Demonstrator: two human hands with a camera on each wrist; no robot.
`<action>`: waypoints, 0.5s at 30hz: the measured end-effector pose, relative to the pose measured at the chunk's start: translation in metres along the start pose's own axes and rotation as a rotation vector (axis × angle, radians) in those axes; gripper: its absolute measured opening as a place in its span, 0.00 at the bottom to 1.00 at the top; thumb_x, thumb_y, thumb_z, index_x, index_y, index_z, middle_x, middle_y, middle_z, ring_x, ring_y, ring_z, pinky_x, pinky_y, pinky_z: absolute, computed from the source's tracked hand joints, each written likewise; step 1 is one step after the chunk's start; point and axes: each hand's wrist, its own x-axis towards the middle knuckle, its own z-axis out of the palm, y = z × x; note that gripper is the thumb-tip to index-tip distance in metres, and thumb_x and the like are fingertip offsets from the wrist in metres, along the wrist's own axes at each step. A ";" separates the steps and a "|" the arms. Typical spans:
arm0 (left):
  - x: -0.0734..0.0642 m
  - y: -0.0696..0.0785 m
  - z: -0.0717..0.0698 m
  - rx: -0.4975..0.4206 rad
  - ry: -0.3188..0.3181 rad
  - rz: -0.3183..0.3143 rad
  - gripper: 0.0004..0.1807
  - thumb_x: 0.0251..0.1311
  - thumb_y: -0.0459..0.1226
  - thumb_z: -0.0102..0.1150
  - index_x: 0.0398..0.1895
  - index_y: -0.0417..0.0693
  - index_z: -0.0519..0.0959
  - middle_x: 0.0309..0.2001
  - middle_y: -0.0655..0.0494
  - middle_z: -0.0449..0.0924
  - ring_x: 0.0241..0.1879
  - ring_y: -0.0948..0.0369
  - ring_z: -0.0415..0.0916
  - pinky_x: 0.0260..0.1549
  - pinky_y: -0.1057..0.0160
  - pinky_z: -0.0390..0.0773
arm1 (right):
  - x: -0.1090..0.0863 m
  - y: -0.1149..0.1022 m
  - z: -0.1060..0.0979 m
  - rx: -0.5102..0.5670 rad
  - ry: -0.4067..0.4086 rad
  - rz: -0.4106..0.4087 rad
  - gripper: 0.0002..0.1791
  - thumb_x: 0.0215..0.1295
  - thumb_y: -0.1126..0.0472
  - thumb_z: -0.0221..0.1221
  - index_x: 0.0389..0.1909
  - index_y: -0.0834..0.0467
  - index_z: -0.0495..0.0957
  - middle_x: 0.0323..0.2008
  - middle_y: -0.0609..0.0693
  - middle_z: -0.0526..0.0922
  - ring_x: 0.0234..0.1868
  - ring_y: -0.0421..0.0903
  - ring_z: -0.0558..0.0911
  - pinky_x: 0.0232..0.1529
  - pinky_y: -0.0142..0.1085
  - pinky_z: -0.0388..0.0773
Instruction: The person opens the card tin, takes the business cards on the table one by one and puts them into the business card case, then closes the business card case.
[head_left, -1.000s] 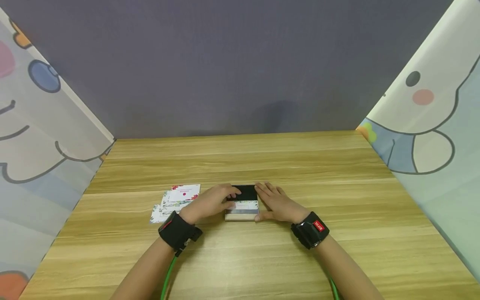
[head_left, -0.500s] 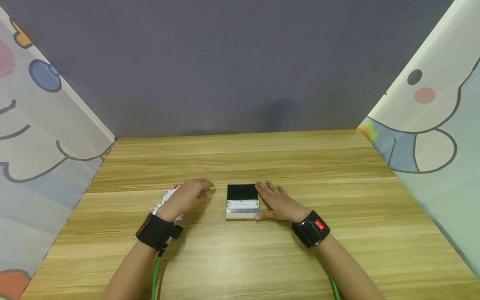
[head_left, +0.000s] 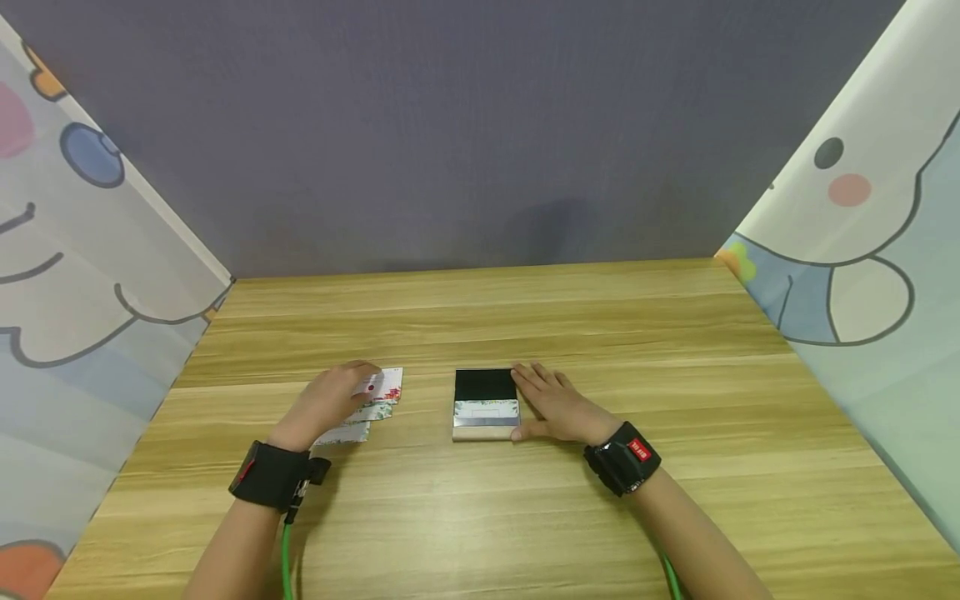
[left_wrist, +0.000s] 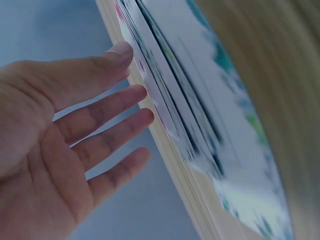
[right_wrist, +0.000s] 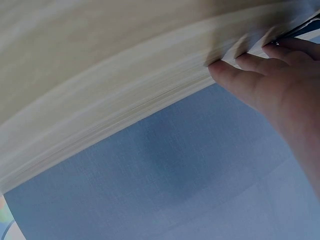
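Left hand (head_left: 326, 404) loosely spread at cards (head_left: 382, 411) left of the holder (head_left: 484, 434), no grip visible; right hand (head_left: 555, 412) straight-fingered, empty, bracing its edge; I'd pinch just one.

Print in sight, none of it legible

From where I stand, no word, number or brand can be made out. Low in the frame, right of centre, the right wristband (head_left: 615, 468) carries a red label (head_left: 640, 450) with whitish characters, too small to read. At the lower left, the left wristband (head_left: 273, 477) shows a red strip (head_left: 246, 472), seen too edge-on to yield lettering. Left of centre, the top card (head_left: 388, 382) bears a red dot (head_left: 371, 387) and tiny, illegible marks. Mid-frame, the white card (head_left: 486, 408) in the case (head_left: 484, 384) has a thin outlined box, its contents unclear.
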 end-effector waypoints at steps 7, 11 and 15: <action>-0.006 -0.010 -0.003 0.010 -0.017 -0.047 0.23 0.48 0.29 0.65 0.51 0.37 0.75 0.52 0.41 0.75 0.47 0.45 0.75 0.43 0.49 0.76 | 0.000 0.001 0.000 -0.001 -0.003 0.004 0.53 0.54 0.35 0.55 0.70 0.61 0.45 0.71 0.57 0.46 0.71 0.61 0.44 0.66 0.60 0.46; -0.007 -0.012 -0.003 0.024 -0.014 -0.046 0.23 0.47 0.29 0.65 0.50 0.38 0.76 0.51 0.41 0.76 0.45 0.45 0.76 0.40 0.50 0.77 | 0.000 0.000 0.000 0.001 -0.004 0.004 0.53 0.54 0.36 0.55 0.70 0.62 0.45 0.71 0.57 0.46 0.71 0.61 0.43 0.66 0.60 0.45; -0.007 -0.013 -0.002 0.034 0.007 -0.039 0.22 0.47 0.30 0.66 0.49 0.37 0.77 0.49 0.41 0.77 0.42 0.46 0.78 0.37 0.52 0.78 | 0.000 0.000 0.000 0.002 -0.002 0.000 0.52 0.54 0.36 0.55 0.70 0.62 0.45 0.71 0.57 0.46 0.71 0.61 0.44 0.66 0.60 0.45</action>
